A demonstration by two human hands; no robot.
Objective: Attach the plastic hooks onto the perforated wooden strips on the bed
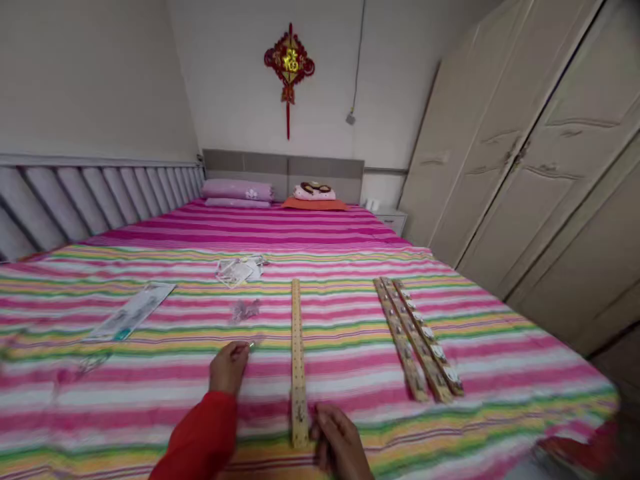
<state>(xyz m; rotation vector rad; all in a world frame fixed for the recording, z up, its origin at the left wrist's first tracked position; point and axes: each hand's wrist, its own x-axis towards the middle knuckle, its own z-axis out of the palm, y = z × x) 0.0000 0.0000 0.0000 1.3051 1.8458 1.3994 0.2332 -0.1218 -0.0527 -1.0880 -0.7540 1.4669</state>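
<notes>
My left hand (pixel 229 368), in a red sleeve, is closed in a pinch on a small shiny metal piece (pixel 251 345) above the striped sheet. A long, narrow wooden strip (pixel 297 347) with rows of holes lies to its right, pointing away from me. Near the strip's close end sits a small metal fitting (pixel 300 411). My right hand (pixel 341 437) is beside that end, fingers curled together at the strip's right edge; what they hold, if anything, is hidden. A clear bag of small parts (pixel 245 310) lies beyond my left hand.
Three similar strips (pixel 413 333) with metal fittings lie side by side on the right. At the left is a flat clear packet (pixel 133 312). Crumpled white packaging (pixel 243 269) lies farther back. The bed (pixel 500 400) is flanked by a rail (pixel 95 200) and wardrobe (pixel 520 173).
</notes>
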